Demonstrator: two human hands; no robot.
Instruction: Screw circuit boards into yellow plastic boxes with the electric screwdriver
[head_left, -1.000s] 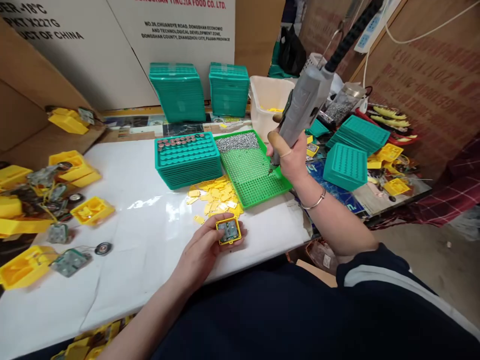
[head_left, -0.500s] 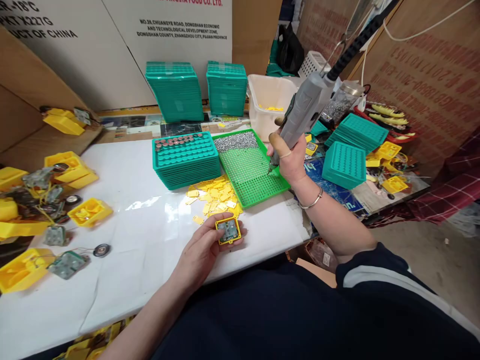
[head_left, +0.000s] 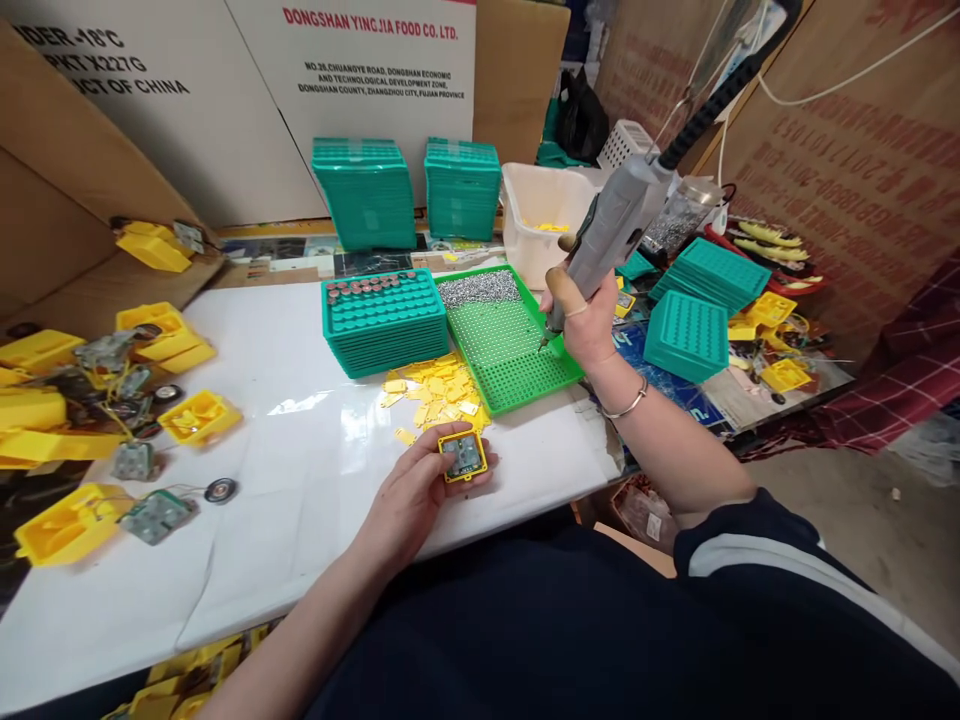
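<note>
My left hand (head_left: pixel 416 490) is closed around a small yellow plastic case (head_left: pixel 466 474) with a circuit board (head_left: pixel 463 454) inside, its open face turned up. In my right hand (head_left: pixel 589 315) is a grey electric screwdriver (head_left: pixel 619 215), held at a slant with its bit pointing down. The bit is over the lower right part of a green perforated tray (head_left: pixel 517 370); I cannot tell whether it touches. Small metal screws (head_left: pixel 480 288) lie heaped at the tray's far end. Beside the tray is a pile of flat yellow plastic pieces (head_left: pixel 442 390).
A stack of teal trays (head_left: pixel 386 335) with round reddish parts on top stands left of the green tray. Yellow housings (head_left: pixel 199 418) with wired boards and speakers (head_left: pixel 221 490) lie at left. Behind are a white bin (head_left: pixel 525 215) and more teal stacks (head_left: pixel 364 200). A cable (head_left: pixel 712 105) runs up from the screwdriver.
The view has shifted slightly, so the scene sits a little further right and lower at the left and back. Both hands keep their holds, with the screwdriver still over the green tray.
</note>
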